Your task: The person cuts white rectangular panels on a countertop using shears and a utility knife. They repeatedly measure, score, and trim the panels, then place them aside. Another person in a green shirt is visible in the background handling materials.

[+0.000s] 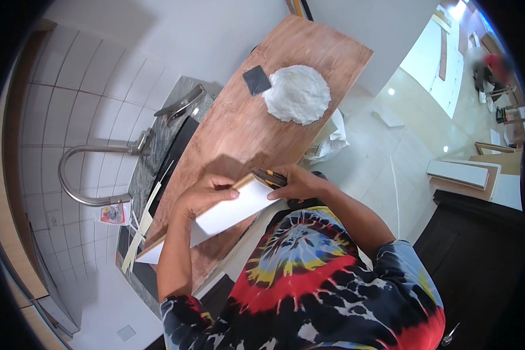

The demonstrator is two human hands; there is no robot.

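A white board (pixel 234 204) with a brown edge lies slantwise in front of me, over a reddish-brown wooden panel (pixel 239 128). My left hand (pixel 204 195) grips its long side, thumb on the white face and fingers curled over the edge. At the board's right end, my right hand (pixel 297 183) is closed round a black and yellow hand tool (pixel 269 177), its thumb near the board's corner. The tool's exact kind is partly hidden by my fingers. Farther up the panel rest a crumpled white cloth (pixel 297 94) and a dark grey square piece (pixel 256 80) touching it.
Left of the panel, a granite counter (pixel 184 87) carries a dark-handled tool (pixel 181 106); a curved metal faucet (pixel 70 169) rises beside a tiled wall (pixel 99 76). Thin pale strips (pixel 137 242) lie at the counter's near end. More boards (pixel 461 174) and a distant person (pixel 496 67) are at right.
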